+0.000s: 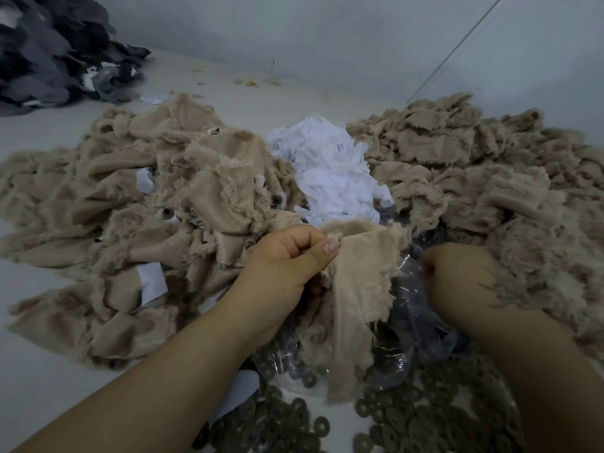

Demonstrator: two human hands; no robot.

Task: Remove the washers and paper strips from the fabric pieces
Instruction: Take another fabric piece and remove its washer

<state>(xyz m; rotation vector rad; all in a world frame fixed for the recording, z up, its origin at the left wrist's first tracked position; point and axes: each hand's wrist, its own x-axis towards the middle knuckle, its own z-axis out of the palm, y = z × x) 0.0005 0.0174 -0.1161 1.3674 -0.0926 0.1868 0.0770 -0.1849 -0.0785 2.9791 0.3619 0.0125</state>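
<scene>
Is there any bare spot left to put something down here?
Yes: the pale surface left of the unsorted beige fabric heap, and the strip behind the white paper pile up to the wall. It is crowded in the middle and near the hands, with washers in front and the done fabric pile on the right.

Bare forearms (170,364), polished thumbnail (330,246)

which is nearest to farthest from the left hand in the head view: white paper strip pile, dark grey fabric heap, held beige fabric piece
1. Held beige fabric piece, pinched in the left hand.
2. White paper strip pile, just beyond, centre.
3. Dark grey fabric heap, far back left corner.
</scene>
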